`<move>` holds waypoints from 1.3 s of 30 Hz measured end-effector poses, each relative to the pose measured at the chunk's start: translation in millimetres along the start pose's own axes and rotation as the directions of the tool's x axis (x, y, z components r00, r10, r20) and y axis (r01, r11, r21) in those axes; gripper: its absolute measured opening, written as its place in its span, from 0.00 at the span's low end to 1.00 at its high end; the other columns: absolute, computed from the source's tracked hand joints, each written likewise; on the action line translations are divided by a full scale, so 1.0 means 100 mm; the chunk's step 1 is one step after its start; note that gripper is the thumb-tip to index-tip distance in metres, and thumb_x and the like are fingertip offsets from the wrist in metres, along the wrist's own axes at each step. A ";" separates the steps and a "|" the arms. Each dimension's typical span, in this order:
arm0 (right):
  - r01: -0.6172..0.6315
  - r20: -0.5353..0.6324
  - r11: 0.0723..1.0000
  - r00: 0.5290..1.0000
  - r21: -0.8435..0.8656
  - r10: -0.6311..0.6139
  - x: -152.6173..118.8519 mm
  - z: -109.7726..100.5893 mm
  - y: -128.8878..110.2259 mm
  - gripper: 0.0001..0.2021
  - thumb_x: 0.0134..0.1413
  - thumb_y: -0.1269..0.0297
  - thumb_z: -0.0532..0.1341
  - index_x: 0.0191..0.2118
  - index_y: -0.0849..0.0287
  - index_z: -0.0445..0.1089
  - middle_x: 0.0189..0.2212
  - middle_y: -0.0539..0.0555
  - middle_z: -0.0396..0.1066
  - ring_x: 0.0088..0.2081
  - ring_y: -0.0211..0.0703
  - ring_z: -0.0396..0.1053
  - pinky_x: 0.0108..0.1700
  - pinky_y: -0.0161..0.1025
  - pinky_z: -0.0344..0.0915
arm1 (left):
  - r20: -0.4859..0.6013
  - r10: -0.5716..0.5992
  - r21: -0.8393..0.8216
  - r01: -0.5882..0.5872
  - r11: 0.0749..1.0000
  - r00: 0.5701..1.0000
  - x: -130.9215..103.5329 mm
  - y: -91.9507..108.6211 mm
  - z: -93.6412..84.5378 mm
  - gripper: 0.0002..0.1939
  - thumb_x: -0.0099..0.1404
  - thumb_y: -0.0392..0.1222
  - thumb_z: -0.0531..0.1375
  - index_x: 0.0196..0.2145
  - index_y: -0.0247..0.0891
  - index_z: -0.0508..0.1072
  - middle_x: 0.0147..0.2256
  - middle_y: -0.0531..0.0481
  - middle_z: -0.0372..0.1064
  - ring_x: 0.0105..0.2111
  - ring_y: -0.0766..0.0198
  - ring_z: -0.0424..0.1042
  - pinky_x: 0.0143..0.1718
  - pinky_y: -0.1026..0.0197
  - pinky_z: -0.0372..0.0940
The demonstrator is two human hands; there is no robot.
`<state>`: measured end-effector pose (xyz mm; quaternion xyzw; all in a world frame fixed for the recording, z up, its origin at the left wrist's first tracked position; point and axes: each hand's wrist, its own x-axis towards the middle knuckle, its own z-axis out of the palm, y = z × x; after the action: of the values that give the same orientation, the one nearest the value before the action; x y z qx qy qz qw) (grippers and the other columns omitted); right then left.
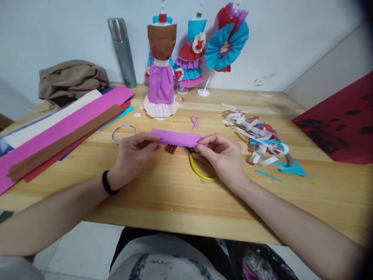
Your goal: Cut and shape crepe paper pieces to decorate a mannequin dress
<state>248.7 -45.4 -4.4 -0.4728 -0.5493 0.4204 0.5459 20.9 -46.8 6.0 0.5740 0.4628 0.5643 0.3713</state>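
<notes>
A folded strip of purple crepe paper point(177, 137) stretches between my two hands, held above the table. My left hand point(135, 153) pinches its left end between thumb and fingers. At the other end, my right hand point(223, 157) grips the paper the same way. Below the strip, partly covered by it and by my right hand, lies a pair of scissors with yellow handles point(199, 169). A small pleated brown piece point(170, 149) shows just under the strip. Behind it lies a thin purple scrap point(194, 121).
Paper-dressed mannequin stands point(161, 81) line the wall beside a grey bottle point(124, 54). Long coloured paper sheets point(70, 136) and a brown cloth point(72, 77) lie left, near a white tape ring point(124, 133). Paper scraps point(259, 136) are heaped right, before a red panel point(344, 124).
</notes>
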 end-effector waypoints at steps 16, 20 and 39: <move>0.041 0.006 0.999 0.999 -0.023 -0.041 0.00 -0.01 0.01 0.13 0.41 0.52 0.74 0.26 0.51 0.72 0.23 0.50 0.73 0.24 0.43 0.69 0.28 0.42 0.71 | 0.062 -0.117 -0.076 0.122 0.990 0.991 0.05 0.00 -0.04 0.06 0.52 0.40 0.70 0.28 0.37 0.79 0.28 0.50 0.79 0.29 0.60 0.79 0.33 0.59 0.76; 0.031 0.010 1.000 0.999 0.000 -0.031 0.00 -0.02 0.03 0.11 0.42 0.55 0.74 0.26 0.51 0.73 0.22 0.50 0.72 0.24 0.43 0.69 0.29 0.43 0.70 | 0.058 -0.118 -0.097 0.123 0.988 0.991 0.05 0.03 -0.03 0.04 0.52 0.39 0.69 0.27 0.38 0.79 0.26 0.51 0.79 0.27 0.62 0.78 0.31 0.60 0.75; 0.225 0.026 0.962 0.974 -0.157 -0.223 0.00 -0.03 0.10 0.05 0.51 0.65 0.69 0.36 0.49 0.80 0.33 0.51 0.79 0.34 0.45 0.76 0.38 0.44 0.73 | 0.033 0.074 -0.032 -0.073 0.997 0.997 0.05 -0.10 -0.05 0.08 0.57 0.35 0.68 0.36 0.41 0.82 0.28 0.53 0.79 0.27 0.66 0.76 0.30 0.63 0.73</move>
<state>252.7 -43.9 -13.7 -0.4480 -0.6331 0.3127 0.5484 14.3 -39.8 -1.4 0.5946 0.4261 0.5747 0.3669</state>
